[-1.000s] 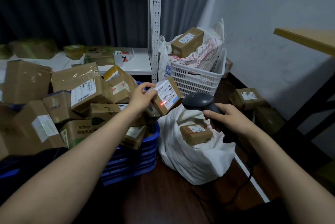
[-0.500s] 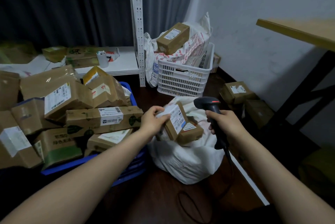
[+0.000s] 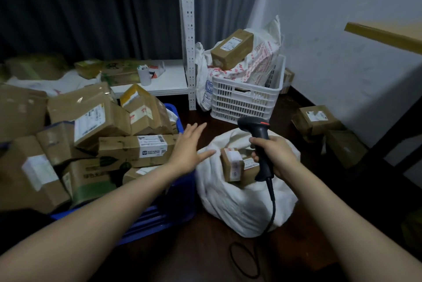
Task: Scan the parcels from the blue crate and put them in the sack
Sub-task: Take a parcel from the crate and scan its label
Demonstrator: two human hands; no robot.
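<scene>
Fingers [image 3: 194, 131] of left hand [image 3: 188, 148] are spread, holding nothing, between blue crate [image 3: 169, 211] and sack [image 3: 239, 201] in head view. Right hand [image 3: 274, 155] fingers wrap scanner [image 3: 258, 131] above sack. Parcels [image 3: 231, 164] lie in sack mouth. Likely step: fetching next parcel. Next move needs a grip on long box [image 3: 137, 149], label toward scanner.

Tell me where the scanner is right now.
In the head view the scanner is right of centre, gripped by the right hand over the open sack, in front of the white crate.
</scene>
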